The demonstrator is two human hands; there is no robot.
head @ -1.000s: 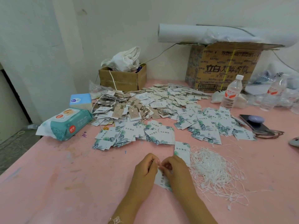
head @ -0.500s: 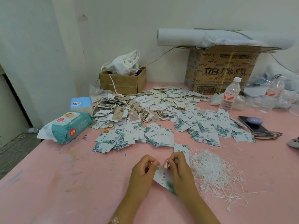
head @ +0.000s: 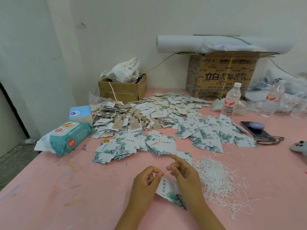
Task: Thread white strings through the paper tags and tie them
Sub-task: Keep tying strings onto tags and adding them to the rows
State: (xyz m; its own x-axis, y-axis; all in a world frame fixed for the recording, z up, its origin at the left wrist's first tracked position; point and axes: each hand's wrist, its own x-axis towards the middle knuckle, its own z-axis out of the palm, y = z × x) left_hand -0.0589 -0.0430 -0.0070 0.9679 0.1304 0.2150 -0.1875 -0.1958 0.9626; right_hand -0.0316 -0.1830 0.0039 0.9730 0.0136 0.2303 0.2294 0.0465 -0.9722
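Note:
A white paper tag printed with green leaves hangs between my two hands near the table's front. My left hand pinches the top of the tag and one end of a white string. My right hand pinches the other end of that short string, its index finger pointing away from me. A loose heap of white strings lies just right of my right hand. Spread piles of leaf-printed tags cover the middle of the pink table.
Brown strung tags are heaped behind the leaf tags. A wet-wipes pack and tissue box sit at the left edge. Two cardboard boxes stand against the wall. Water bottles and a phone lie to the right.
My hands have moved slightly apart, drawing the white string taut between them. The tag has dropped lower under my hands, and my right index finger has straightened.

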